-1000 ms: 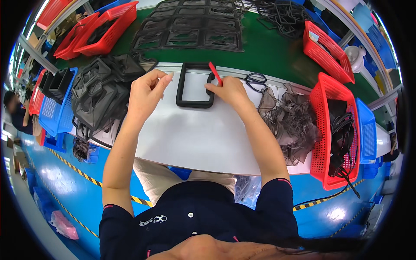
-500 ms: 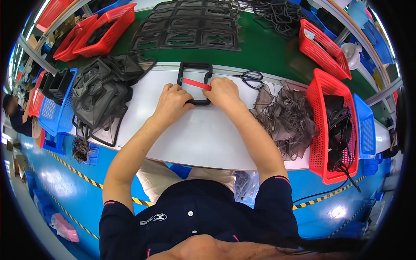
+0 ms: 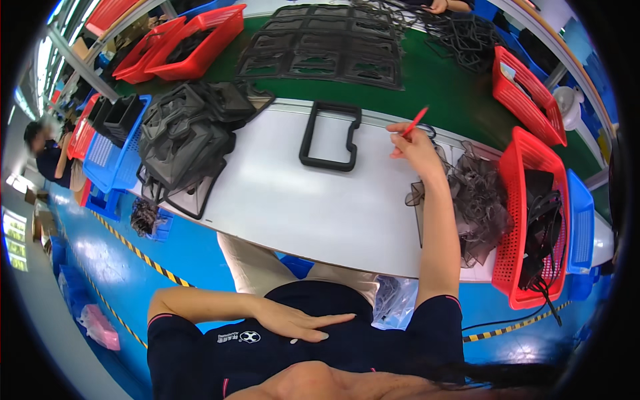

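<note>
On the white tabletop [image 3: 267, 200] a black rectangular frame [image 3: 327, 164] lies flat, with a notch in its right side; neither hand touches it. My right hand [image 3: 419, 152] is raised to the right of the frame, its fingers closed round a slim red pointed tool [image 3: 417, 120] whose tip points up and away. I cannot make out the tool's exact kind. Black scissors handles [image 3: 431, 132] show partly behind that hand. My left hand [image 3: 297, 321] rests against the front of my dark shirt, fingers stretched out and holding nothing.
Dark moulded sheets [image 3: 183, 127] are piled at the left. Thin dark scraps [image 3: 477, 200] heap at the right, beside a red basket [image 3: 510, 227] with cables. More frame sheets [image 3: 320, 50] lie on the green surface [image 3: 287, 87]. Another person's hand [image 3: 437, 6] shows at the far edge.
Both hands have left the black frame. My left hand has come back to my shirt; my right hand has moved right with the red tool, now tilted upward. The view has shifted.
</note>
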Available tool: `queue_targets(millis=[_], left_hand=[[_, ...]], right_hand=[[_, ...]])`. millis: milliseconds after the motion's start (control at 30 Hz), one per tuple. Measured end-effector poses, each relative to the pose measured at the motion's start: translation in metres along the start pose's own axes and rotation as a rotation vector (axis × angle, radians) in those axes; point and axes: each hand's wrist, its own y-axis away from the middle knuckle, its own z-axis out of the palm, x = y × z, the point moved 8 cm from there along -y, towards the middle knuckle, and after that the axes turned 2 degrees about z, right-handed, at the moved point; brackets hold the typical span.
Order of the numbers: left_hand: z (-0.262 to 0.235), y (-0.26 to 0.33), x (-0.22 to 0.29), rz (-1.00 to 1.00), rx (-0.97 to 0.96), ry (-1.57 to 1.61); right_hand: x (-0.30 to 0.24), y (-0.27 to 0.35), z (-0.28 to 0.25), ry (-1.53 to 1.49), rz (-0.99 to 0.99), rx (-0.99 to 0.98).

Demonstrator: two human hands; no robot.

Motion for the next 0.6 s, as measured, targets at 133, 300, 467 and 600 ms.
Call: queue_targets(millis=[133, 300, 467, 600], left_hand=[[-0.021, 0.072, 0.082, 0.489, -0.063, -0.213], [-0.069, 0.157, 0.191, 1.160, 0.325, -0.047], [-0.029, 0.113, 0.245, 1.301, 0.177, 0.297], [-0.011, 0.015, 0.268, 1.363, 0.043, 0.496]], right_hand=[[-0.022, 0.015, -0.008, -0.003, 0.008, 0.108], [-0.021, -0.003, 0.026, 0.090, -0.156, 0.049], [-0.069, -0.011, 0.160, -0.015, -0.197, -0.240], [-0.059, -0.017, 0.223, -0.007, -0.269, -0.233]])
